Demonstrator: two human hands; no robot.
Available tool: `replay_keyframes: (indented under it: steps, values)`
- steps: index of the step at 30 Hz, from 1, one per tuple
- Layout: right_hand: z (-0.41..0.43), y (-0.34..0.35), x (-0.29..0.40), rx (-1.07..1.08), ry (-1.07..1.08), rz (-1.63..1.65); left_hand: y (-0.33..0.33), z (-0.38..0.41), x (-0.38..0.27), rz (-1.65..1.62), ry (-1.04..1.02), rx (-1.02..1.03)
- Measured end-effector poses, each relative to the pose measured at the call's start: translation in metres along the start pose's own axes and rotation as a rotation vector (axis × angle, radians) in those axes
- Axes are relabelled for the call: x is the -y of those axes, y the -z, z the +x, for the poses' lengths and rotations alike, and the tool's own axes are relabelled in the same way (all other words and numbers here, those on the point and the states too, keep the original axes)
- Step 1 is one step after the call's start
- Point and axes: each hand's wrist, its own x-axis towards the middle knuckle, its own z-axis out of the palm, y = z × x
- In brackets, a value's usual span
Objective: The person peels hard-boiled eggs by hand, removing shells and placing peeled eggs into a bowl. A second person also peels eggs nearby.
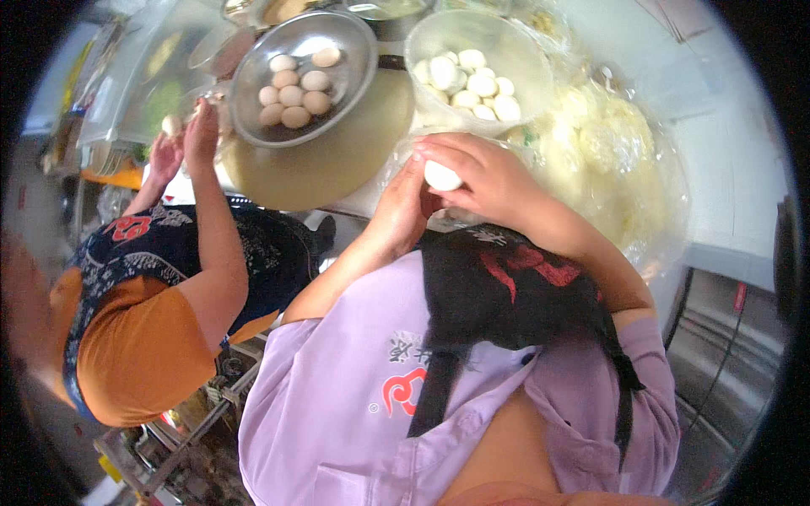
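A white, smooth peeled egg [442,176] sits between my two hands, close in front of my apron. My right hand [490,174] curls its fingers around the egg from the right. From the left, my left hand [405,205] meets it, fingertips against the egg and the right fingers; its inner fingers are partly hidden. Just beyond my hands, a translucent plastic tub [538,69] holds several white peeled eggs [481,85]. Up and to the left, a metal bowl [354,44] contains several brown eggs [291,96] in their shells.
At left a co-worker in an orange shirt [145,341] holds a pale egg [171,124] in their hands [201,136]. The metal bowl stands on a round yellowish board [316,174]. Clear plastic bags with pale yellow contents [607,139] lie at right. A metal rack [190,455] stands lower left.
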Motion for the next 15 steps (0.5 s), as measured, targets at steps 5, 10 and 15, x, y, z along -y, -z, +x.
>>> replay_keyframes:
  steps: [5,10,15]
  values:
    - [0.012,0.024,-0.009,-0.159,-0.267,-0.068,0.043,0.029,-0.061,1.104,-0.601,-0.242]
    - [0.010,0.027,-0.066,-0.024,-0.615,-0.103,0.212,0.119,-0.121,1.977,-0.562,-0.423]
    - [0.022,0.048,-0.045,0.151,-0.679,-0.163,0.201,0.130,-0.140,2.159,-0.239,-0.410]
